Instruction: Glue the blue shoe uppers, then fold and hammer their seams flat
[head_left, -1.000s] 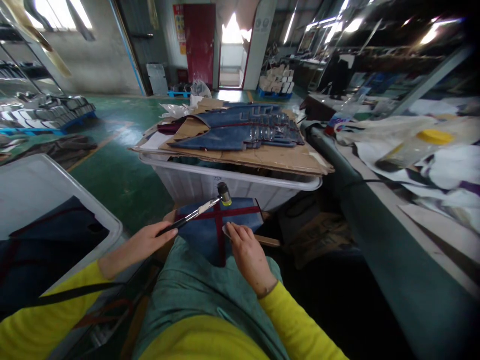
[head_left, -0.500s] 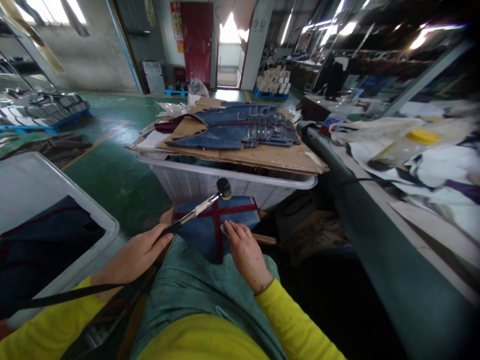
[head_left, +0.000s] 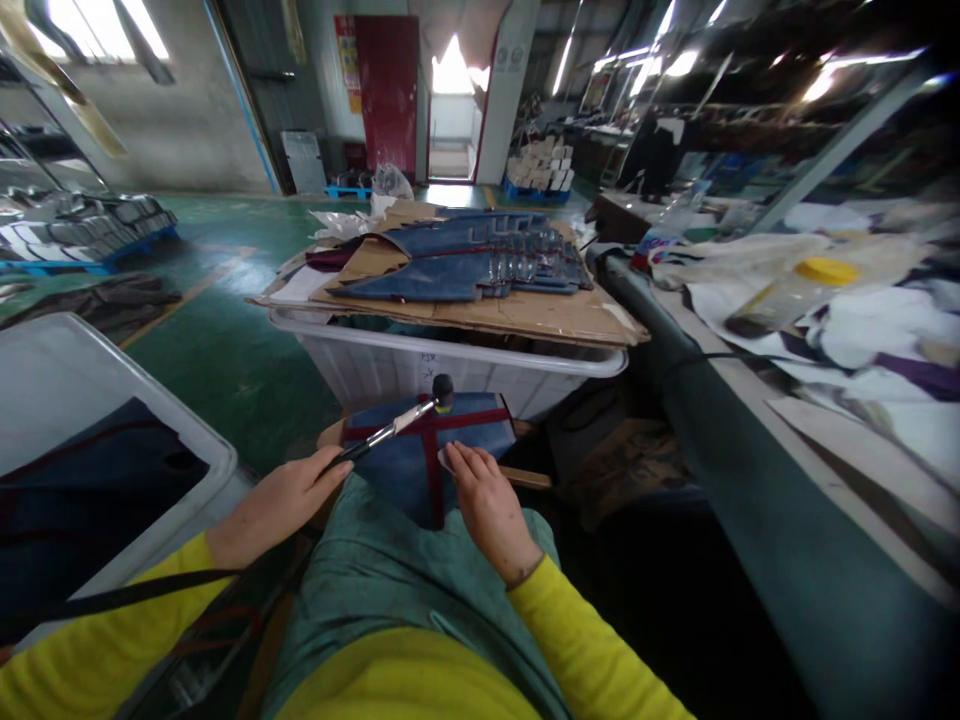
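As the left hand point(head_left: 274, 508) clasps a hammer point(head_left: 402, 421), the half-curled right hand point(head_left: 491, 510), grip unclear, aptly steadies the floppy-looking panel's point(head_left: 401, 478) four-o'clock side.

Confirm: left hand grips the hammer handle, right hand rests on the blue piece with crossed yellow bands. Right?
Not quite: the crossed bands are dark red, as the head view shows. The left hand grips the hammer handle; the right hand rests on the blue piece.
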